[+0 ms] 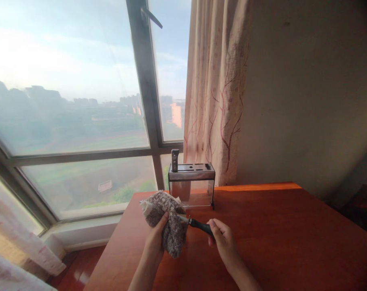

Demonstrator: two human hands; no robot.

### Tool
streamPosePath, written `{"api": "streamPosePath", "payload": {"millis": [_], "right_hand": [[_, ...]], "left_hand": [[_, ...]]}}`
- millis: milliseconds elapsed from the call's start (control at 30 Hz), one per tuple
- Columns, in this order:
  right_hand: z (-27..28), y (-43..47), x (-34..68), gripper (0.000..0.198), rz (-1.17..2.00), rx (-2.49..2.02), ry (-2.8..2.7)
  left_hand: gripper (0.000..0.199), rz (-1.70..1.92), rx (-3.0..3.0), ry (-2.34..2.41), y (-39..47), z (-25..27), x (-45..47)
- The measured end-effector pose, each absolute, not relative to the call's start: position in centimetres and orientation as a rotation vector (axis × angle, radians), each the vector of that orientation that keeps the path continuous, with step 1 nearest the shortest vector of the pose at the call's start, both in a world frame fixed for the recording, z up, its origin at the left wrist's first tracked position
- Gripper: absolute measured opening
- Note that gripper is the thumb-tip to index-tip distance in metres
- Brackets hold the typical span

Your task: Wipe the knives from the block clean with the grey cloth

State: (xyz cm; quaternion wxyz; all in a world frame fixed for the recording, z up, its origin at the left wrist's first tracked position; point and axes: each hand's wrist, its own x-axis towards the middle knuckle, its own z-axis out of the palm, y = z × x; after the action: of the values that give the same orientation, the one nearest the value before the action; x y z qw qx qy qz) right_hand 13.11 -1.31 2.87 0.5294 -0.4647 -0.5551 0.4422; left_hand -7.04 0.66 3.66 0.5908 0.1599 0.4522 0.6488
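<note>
A fluffy grey-brown cloth is bunched up in my left hand, whose thumb presses on its front. My right hand is wrapped round the black handle of what looks like a sharpening steel, with a small guard where the metal starts. The metal part runs left into the cloth, which hides the rest of it. Both hands are above the table, in front of a clear-sided knife block with a slotted metal top. One dark-handled knife stands upright in the block's left end.
The reddish-brown wooden table stretches to the right and towards me. Behind it are a large window and a patterned curtain. A plain wall rises at the right. Another curtain hangs at the lower left.
</note>
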Motion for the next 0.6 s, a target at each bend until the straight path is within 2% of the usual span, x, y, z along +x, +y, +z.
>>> {"api": "streamPosePath", "payload": {"millis": [200, 400, 600], "right_hand": [[2.9, -2.1, 12.0, 0.047, 1.086, -1.058, -1.393], [1.6, -1.6, 12.0, 0.04, 0.874, -1.078, -1.46], [1.1, -1.7, 12.1, 0.025, 0.663, -1.042, -1.585]], "left_hand": [[0.053, 1.556, 0.487, 1.026, -0.1, 3.3, -5.5], [0.055, 1.546, 0.474, 0.998, -0.3, 3.1, -4.5], [0.052, 1.573, 0.474, 1.029, -0.1, 3.1, -4.5]]}}
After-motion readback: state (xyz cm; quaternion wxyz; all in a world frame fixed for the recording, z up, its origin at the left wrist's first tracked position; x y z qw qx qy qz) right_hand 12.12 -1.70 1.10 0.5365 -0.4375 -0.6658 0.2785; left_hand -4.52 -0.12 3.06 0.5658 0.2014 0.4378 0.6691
